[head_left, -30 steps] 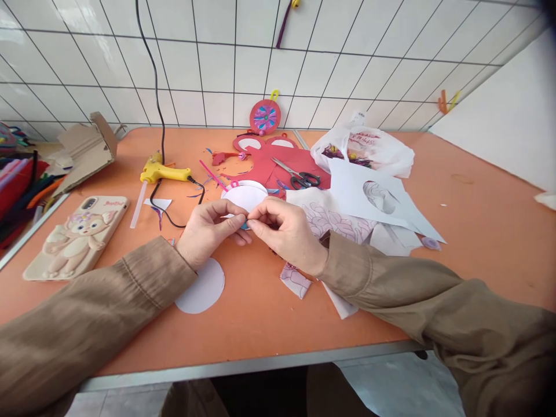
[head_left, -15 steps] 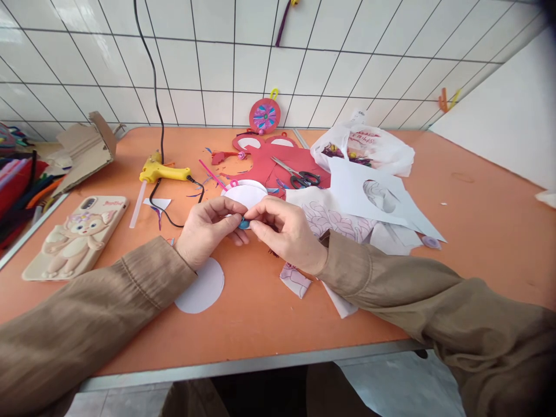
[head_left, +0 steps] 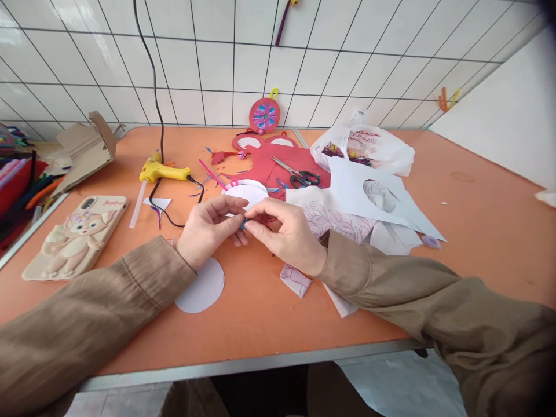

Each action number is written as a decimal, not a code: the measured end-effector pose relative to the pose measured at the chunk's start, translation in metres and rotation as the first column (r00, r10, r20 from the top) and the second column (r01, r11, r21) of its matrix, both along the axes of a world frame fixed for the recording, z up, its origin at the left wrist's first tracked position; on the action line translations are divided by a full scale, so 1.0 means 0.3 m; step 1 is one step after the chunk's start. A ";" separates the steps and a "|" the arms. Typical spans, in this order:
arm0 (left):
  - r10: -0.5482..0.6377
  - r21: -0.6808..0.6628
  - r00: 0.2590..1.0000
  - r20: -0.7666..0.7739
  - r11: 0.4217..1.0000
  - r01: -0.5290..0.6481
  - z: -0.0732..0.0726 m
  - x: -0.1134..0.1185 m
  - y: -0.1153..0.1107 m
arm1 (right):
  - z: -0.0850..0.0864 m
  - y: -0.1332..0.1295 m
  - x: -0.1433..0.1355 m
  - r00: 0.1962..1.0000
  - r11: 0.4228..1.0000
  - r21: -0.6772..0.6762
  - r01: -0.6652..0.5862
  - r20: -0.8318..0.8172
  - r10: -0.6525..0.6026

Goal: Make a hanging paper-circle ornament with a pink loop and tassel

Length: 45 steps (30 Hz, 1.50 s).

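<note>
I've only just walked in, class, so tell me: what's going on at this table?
A person's left hand and right hand meet fingertip to fingertip, pinching a small blue piece mostly hidden by the fingers. A white disc lies beside the left forearm. Farther back, scissors rest on cut red paper, and a yellow glue gun sits to the left.
</note>
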<state>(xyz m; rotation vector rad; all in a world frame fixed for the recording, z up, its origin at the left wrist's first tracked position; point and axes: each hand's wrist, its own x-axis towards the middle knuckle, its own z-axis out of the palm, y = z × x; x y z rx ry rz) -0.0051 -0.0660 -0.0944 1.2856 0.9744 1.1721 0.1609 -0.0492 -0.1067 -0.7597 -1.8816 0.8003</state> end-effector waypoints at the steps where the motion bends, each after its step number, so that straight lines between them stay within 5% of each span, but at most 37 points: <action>1: 0.000 -0.001 1.000 0.001 1.000 0.000 0.000 0.000 0.001 | -0.001 0.000 -0.001 1.000 1.000 0.023 0.008 0.007 -0.009; 22: -0.004 -0.056 1.000 0.006 0.998 0.004 0.001 -0.006 0.002 | 0.007 -0.001 0.005 0.997 0.999 -0.034 -0.028 0.075 0.030; 32: -0.097 -0.084 0.995 -0.017 0.992 0.096 -0.014 -0.016 0.007 | 0.012 0.005 0.014 0.995 0.998 0.056 0.014 -0.104 -0.008; 45: -0.175 -0.118 0.983 0.059 0.976 0.181 -0.012 -0.015 0.016 | 0.017 -0.001 0.006 0.965 0.985 -0.123 -0.123 -0.246 0.090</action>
